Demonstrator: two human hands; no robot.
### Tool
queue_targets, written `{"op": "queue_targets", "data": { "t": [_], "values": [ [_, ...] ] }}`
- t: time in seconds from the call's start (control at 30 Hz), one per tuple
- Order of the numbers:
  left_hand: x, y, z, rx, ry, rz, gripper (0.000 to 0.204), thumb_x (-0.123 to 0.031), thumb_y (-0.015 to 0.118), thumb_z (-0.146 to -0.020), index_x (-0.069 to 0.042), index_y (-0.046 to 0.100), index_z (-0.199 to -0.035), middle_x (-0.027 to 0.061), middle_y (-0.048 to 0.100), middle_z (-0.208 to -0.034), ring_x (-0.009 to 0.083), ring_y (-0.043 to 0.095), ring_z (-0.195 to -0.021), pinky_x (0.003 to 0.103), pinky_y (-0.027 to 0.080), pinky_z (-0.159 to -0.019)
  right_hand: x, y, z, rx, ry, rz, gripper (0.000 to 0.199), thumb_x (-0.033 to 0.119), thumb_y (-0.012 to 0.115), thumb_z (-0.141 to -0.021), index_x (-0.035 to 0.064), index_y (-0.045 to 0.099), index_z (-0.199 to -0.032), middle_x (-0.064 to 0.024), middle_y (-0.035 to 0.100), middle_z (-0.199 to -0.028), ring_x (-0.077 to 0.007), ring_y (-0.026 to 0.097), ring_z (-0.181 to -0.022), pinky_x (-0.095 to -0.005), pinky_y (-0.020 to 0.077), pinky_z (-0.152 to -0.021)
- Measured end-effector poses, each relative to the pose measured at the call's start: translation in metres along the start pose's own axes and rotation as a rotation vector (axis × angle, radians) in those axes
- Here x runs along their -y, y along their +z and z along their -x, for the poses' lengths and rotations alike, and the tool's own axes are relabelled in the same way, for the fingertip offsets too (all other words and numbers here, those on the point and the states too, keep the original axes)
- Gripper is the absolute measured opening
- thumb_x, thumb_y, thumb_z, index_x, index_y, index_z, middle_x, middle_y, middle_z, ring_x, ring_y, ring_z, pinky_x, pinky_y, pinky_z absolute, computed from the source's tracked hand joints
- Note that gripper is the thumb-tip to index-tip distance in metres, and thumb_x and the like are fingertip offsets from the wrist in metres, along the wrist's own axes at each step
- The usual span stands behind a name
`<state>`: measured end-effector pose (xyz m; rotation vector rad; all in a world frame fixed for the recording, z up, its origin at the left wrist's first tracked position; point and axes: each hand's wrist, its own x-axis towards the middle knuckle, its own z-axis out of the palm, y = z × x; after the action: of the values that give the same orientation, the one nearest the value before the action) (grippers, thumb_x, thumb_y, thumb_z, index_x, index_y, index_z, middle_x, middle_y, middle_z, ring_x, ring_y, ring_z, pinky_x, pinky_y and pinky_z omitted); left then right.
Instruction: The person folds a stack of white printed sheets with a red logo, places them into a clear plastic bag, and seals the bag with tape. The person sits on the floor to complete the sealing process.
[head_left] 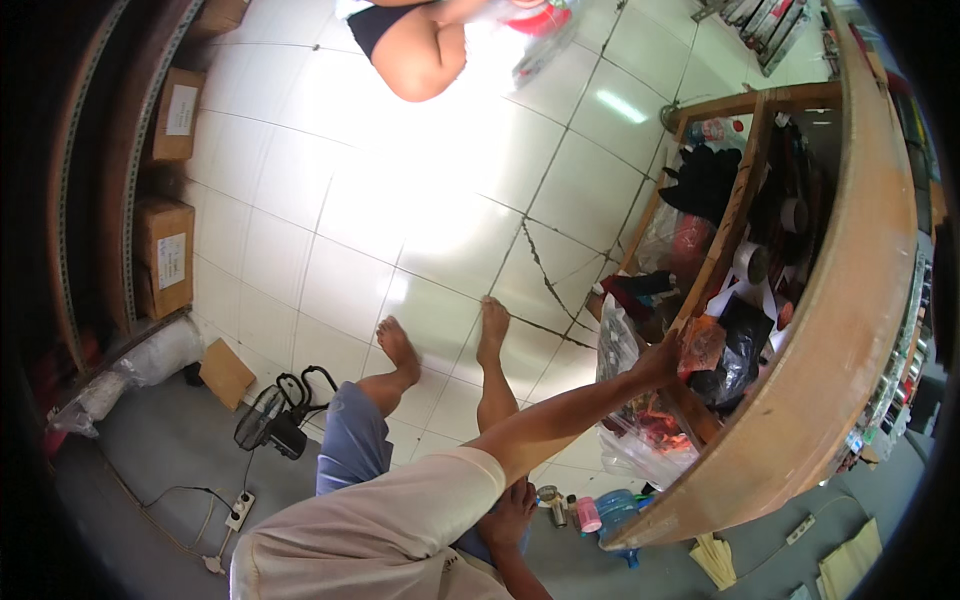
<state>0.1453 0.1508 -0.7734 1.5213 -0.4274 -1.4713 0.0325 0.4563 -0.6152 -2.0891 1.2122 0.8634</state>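
My left arm, in a pale sleeve, reaches across to the right. My left hand (657, 364) is closed at the wooden rail (735, 200) of the counter's shelf, its fingers partly hidden. Against the fingers sits a clear packet with orange-red contents (702, 345), beside a black plastic bag (733, 350). Under that forearm hangs clear plastic wrapping (625, 455) with red contents. My right hand (510, 515) lies low by my thigh, fingers loosely stretched, nothing visible in it.
A curved wooden counter (800, 370) borders the right. Blue bottles (618, 510) and a pink container (588, 514) stand beneath it. At left are a black fan (275, 425), a power strip (240, 510) and shelved cardboard boxes (165, 260). Another person (420, 60) sits on the far tiles.
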Motion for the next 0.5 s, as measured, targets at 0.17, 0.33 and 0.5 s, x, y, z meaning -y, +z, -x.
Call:
{"op": "queue_targets", "data": {
  "t": [0.17, 0.33, 0.5],
  "values": [
    [0.051, -0.082, 0.064, -0.298, 0.104, 0.168, 0.053, -0.009, 0.061, -0.086, -0.004, 0.043, -0.136, 0.0185, 0.065, -0.109, 0.0356, 0.064, -0.103, 0.043, 0.053, -0.082, -0.008, 0.002, 0.002, -0.127, -0.135, 0.045, 0.052, 0.034, 0.070, -0.074, 0.0131, 0.058, -0.120, -0.0131, 0.047, -0.135, -0.0394, 0.041, -0.124, -0.0551, 0.0365, -0.100],
    [0.064, -0.246, 0.206, -0.623, -0.022, -0.013, 0.046, -0.007, 0.060, -0.089, -0.004, 0.047, -0.134, 0.0107, 0.068, -0.103, 0.0195, 0.066, -0.090, 0.034, 0.054, -0.077, -0.004, 0.011, 0.005, -0.190, -0.282, -0.007, 0.051, 0.037, 0.070, -0.076, 0.0116, 0.059, -0.119, -0.0132, 0.050, -0.131, -0.0390, 0.042, -0.124, -0.0553, 0.0393, -0.097],
    [-0.107, -0.374, 0.342, -0.881, 0.440, 0.048, 0.031, -0.005, 0.058, -0.096, -0.002, 0.055, -0.126, 0.0067, 0.066, -0.107, 0.0103, 0.061, -0.096, 0.024, 0.049, -0.078, 0.007, 0.006, -0.004, -0.011, -0.326, 0.105, 0.049, 0.039, 0.065, -0.081, 0.0099, 0.060, -0.121, -0.0142, 0.051, -0.132, -0.0386, 0.047, -0.122, -0.0554, 0.0443, -0.093]
  ]
}}
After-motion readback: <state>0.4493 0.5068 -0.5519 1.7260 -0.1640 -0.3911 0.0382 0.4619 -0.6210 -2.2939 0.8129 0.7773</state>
